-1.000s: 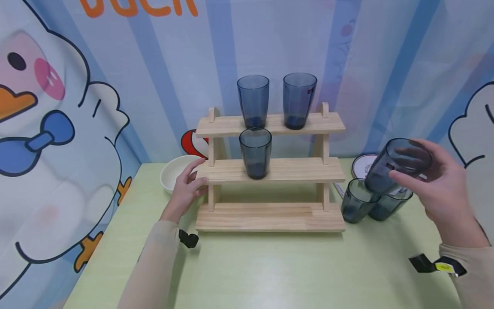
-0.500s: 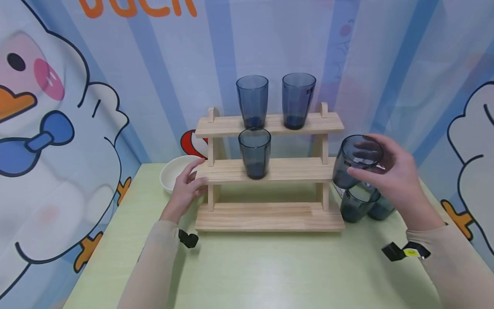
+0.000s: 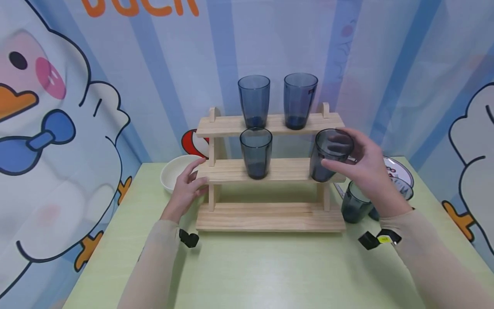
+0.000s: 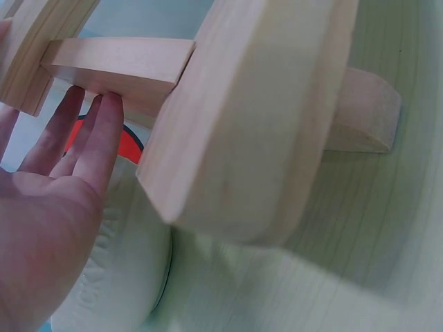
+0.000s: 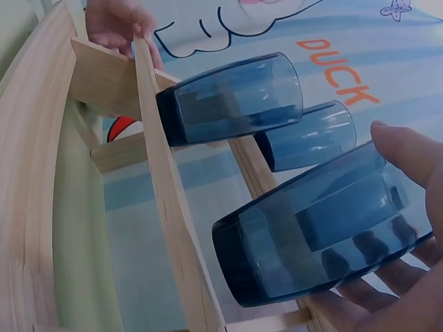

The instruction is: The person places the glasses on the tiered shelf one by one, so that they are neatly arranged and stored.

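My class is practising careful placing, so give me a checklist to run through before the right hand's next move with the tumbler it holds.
1. Grip: right hand curled round the blue glass tumbler: ok.
2. Held tumbler upright: it leans: not ok.
3. Its base resting on the middle shelf: cannot tell.
4. Gap to the standing tumbler on that shelf: the two are apart: ok.
5. Wooden display rack steadied: left hand touches its left end: ok.
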`<action>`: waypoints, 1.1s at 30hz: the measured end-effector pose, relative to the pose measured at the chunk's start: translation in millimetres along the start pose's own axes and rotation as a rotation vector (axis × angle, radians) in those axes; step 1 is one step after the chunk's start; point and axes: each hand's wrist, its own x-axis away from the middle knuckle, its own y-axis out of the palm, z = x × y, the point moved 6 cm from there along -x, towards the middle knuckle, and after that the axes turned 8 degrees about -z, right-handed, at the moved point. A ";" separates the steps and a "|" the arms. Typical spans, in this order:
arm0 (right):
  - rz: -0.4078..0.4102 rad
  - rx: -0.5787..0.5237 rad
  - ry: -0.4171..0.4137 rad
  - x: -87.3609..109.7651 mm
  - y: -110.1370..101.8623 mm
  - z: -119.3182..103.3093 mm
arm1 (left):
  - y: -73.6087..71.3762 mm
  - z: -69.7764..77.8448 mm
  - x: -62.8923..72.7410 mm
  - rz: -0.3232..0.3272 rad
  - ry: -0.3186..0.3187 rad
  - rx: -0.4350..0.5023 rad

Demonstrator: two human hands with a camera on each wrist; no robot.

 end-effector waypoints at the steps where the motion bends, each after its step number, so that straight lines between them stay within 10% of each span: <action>1: -0.004 -0.004 0.006 -2.4 2.8 -0.5 | 0.3 0.2 0.1 -0.001 0.001 0.000; 33: -0.099 -0.048 0.038 -37.1 45.5 8.8 | 0.6 0.7 0.3 0.004 0.000 -0.012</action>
